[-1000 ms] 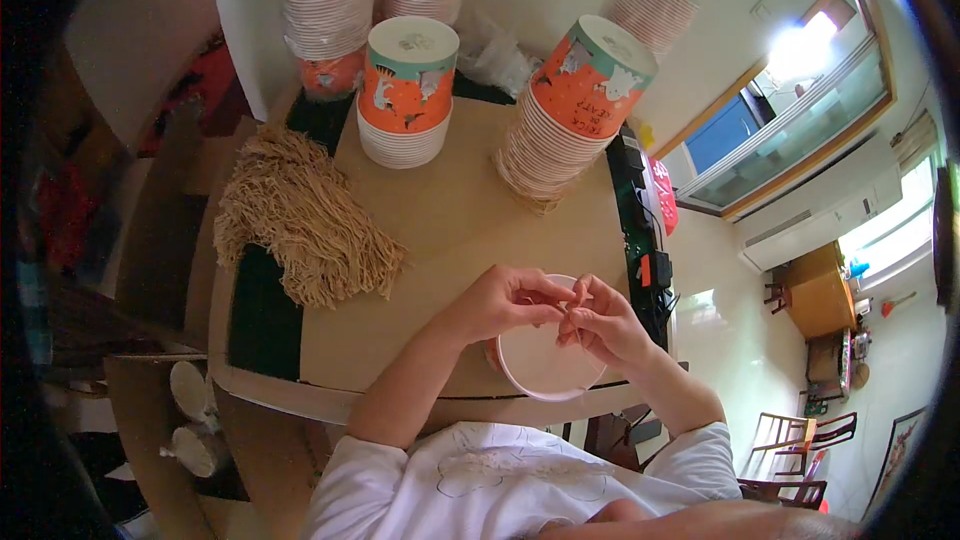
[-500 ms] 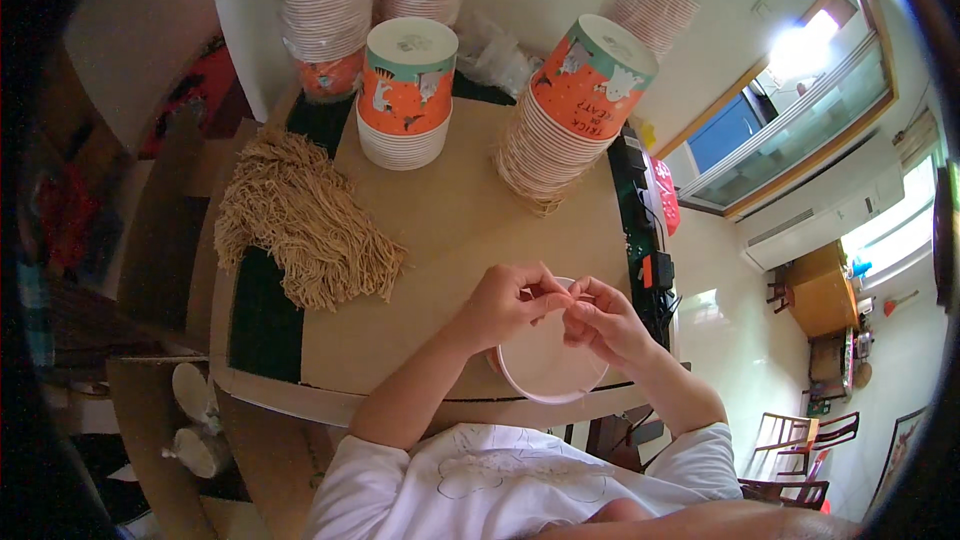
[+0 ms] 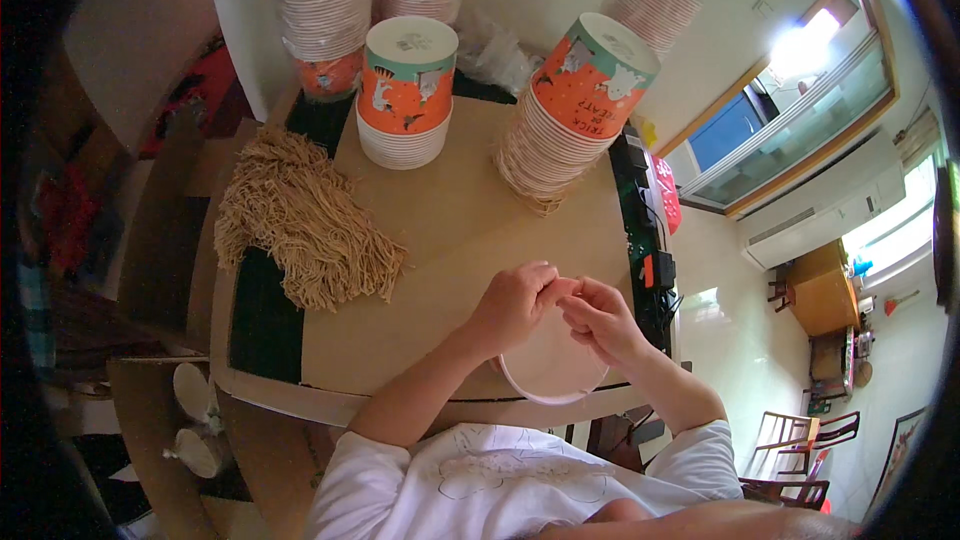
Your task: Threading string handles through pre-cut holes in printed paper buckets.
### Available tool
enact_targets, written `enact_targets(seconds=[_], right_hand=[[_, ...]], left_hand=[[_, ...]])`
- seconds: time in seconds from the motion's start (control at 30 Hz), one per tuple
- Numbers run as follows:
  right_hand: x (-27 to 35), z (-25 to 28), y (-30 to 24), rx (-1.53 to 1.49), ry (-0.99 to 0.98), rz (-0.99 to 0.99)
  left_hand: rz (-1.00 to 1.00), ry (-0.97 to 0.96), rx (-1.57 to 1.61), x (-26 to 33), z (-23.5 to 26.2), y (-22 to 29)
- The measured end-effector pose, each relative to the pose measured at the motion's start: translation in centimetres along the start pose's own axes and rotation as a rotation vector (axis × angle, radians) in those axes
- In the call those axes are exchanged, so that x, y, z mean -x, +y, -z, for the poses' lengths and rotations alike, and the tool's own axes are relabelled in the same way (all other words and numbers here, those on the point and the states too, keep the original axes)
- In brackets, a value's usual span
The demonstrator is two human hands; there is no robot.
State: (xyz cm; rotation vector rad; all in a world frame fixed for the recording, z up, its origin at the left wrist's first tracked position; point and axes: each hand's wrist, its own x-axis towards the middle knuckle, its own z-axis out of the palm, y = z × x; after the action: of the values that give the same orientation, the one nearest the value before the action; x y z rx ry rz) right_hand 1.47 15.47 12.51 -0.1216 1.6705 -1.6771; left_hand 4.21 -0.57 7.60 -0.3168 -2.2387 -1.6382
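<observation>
Although its far rim is hidden, the white-lined paper bucket plainly faces mouth-up at the near edge of the table, right of that edge's middle. Its long axis runs down and away from the open mouth — whether it stands straight or leans a little, I cannot tell. What shows is a pale, smooth interior, a rounded white rim and a sliver of orange outer wall on the left. It lies below the hands: the left hand is over its far left, the right hand over its far right. Both are narrow, fingers curled and tips meeting — I cannot tell whether anything is pinched between them. At the table's left lies a loose bundle of tan cords. Toward the table's far side stand a left stack and a right stack of upside-down buckets, the latter with tan strands along its lower part.
</observation>
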Motion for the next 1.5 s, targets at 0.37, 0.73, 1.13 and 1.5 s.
enact_targets(seconds=[0.37,0.73,1.13,1.5], right_hand=[[-2.9,1.2,4.5,-0.185,0.067,-0.19],[-2.9,0.8,4.3,-0.088,0.104,-0.184],[-3.1,0.5,4.2,-0.073,0.149,-0.179],[-3.3,0.8,4.1,-0.086,0.135,-0.174]], left_hand=[[0.246,-0.074,0.307,0.1,0.9,-5.3],[0.23,-0.168,0.3,0.7,1.2,-4.7],[0.234,-0.16,0.281,0.9,1.0,-4.6],[0.211,-0.165,0.156,0.5,0.9,-4.1]])
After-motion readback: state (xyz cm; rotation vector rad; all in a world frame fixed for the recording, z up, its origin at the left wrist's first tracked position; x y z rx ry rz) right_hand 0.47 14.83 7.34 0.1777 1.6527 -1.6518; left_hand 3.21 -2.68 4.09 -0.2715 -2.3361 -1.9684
